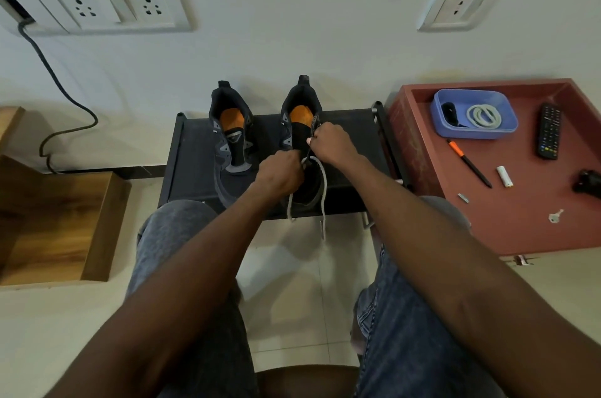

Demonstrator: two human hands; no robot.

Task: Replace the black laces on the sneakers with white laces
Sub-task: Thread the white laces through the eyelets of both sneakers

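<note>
Two dark sneakers with orange insoles stand on a black shoe rack (348, 127) against the wall. The left sneaker (231, 140) has no lace in it. Both hands work over the right sneaker (300, 124). My left hand (282, 172) is curled over its lower eyelets and pinches the white lace (322, 189). My right hand (330, 142) grips the sneaker's right eyelet flap. Two loose white lace ends hang over the rack's front edge. A second coiled white lace (484, 116) and a black lace (450, 111) lie in a blue tray (471, 134).
A red-brown table (520, 228) at the right carries the blue tray, a remote control (549, 131), an orange-black pen (468, 163), a small white tube (504, 176) and a key (554, 216). A wooden box (55, 222) stands at the left. A black cable (58, 85) hangs from the wall sockets.
</note>
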